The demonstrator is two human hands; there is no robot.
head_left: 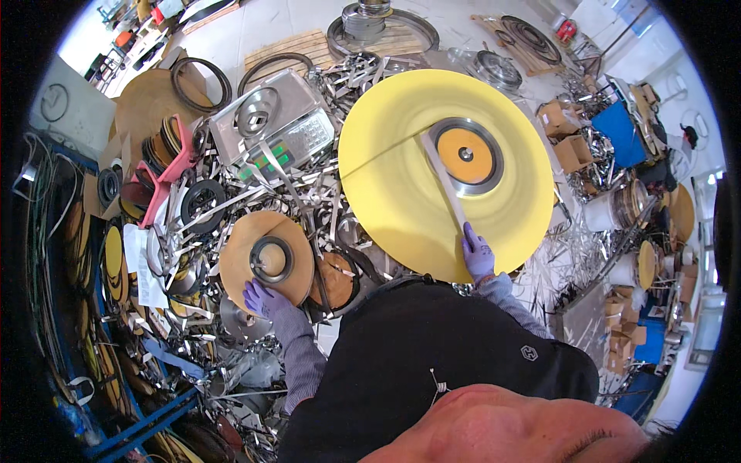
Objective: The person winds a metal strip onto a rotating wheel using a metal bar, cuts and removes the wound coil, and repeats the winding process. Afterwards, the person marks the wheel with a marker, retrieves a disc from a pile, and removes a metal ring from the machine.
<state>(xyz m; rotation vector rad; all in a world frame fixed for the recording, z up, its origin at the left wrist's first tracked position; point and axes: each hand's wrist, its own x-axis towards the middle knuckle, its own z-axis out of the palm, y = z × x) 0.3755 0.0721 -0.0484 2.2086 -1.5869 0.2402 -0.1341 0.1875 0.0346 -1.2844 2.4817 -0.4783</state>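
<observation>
A large yellow disc (386,208) stands in front of me, its streaked surface looking blurred as if turning. At its hub lies a coil of metal strip (498,163) around an orange centre (465,156). From this coil a flat metal strip (446,189) runs down to my right hand (478,256), whose gloved fingers are closed on its lower end. On the left, a smaller brown disc (235,258) carries a dark ring-shaped coil (286,261). My left hand (264,299), also gloved, rests with fingers stretched out on this disc's lower edge.
Tangled metal strip scraps (231,208) surround both discs. A digital scale (309,133) with a metal coil on it stands beyond the brown disc, near a pink rack (179,150) of discs. Cardboard boxes (573,153) are at right; wooden pallets (289,48) lie at the back.
</observation>
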